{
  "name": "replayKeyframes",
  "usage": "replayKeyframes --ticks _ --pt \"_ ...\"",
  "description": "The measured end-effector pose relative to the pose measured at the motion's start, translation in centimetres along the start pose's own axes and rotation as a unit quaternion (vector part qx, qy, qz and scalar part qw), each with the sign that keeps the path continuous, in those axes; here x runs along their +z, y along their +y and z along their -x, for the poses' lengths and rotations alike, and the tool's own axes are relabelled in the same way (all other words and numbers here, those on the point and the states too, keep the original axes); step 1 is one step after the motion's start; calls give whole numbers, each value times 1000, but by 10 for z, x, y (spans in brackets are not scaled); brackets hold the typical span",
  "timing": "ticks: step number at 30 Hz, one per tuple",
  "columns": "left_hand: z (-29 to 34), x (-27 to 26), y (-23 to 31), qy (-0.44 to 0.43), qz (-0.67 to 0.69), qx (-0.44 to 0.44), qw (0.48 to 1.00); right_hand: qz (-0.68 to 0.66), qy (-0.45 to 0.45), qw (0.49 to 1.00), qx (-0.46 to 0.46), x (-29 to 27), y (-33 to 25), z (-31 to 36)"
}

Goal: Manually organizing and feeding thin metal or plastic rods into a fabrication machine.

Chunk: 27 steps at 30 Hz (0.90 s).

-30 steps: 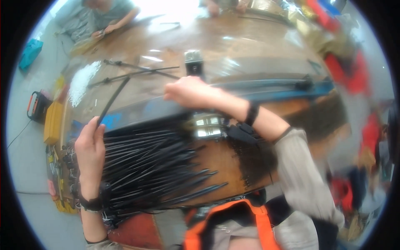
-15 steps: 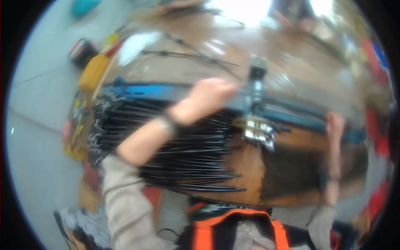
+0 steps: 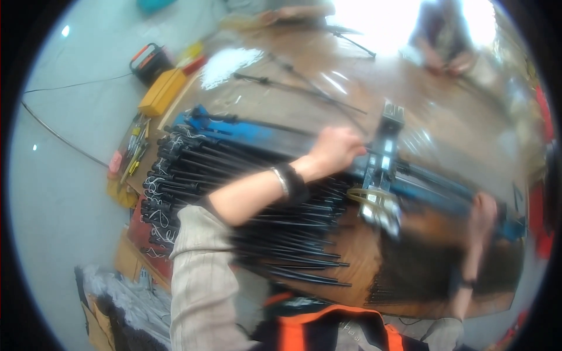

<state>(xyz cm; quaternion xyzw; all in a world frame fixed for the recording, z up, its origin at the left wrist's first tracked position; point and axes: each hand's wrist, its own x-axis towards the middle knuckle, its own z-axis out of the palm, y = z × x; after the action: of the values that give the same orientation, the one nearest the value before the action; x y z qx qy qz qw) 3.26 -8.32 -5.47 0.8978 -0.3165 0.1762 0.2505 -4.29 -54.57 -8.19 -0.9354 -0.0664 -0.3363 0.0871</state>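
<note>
A long blue rail fixture [image 3: 249, 131] runs across the bench, with a metal clamp block [image 3: 383, 146] over its middle. My left hand [image 3: 336, 151] is closed above the rail, just left of the block; what its fingers hold, if anything, is hidden. At the rail's right end my right hand [image 3: 485, 213] is curled closed and blurred, its contents unclear. Below my left forearm lies a dense row of thin black rods [image 3: 293, 219], with thicker ends and white looped cords at their left. A shiny metal part with a yellowish ring [image 3: 377, 207] sits on the near side of the block.
A dark pile of thin rods [image 3: 436, 263] lies at the near right of the wooden bench. Left stand a yellow box [image 3: 163, 92], a black case [image 3: 151, 63] and hand tools [image 3: 137, 140]. Loose rods [image 3: 298, 90] lie beyond the rail. Another person [image 3: 448, 44] works across the bench.
The whole view has shifted and tilted, so the bench sits lower and further right. My left hand is slightly closer to the clamp block. My right hand stays by the rail's right end.
</note>
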Motion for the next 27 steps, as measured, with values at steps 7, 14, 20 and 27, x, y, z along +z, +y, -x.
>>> replayKeyframes --ticks 7,14,20,27 --pt "-3 -3 0 -37 13 8 999 21 -10 1000 -7 -3 13 13" --pt "-5 3 6 -53 -73 -16 996 -72 33 989 -127 -2 -102 28" --pt "-7 1 10 -91 -90 -53 990 -149 -23 986 -74 -2 -129 47" --pt "-3 6 7 -97 -62 -48 992 -322 -93 941 -50 22 -146 44"
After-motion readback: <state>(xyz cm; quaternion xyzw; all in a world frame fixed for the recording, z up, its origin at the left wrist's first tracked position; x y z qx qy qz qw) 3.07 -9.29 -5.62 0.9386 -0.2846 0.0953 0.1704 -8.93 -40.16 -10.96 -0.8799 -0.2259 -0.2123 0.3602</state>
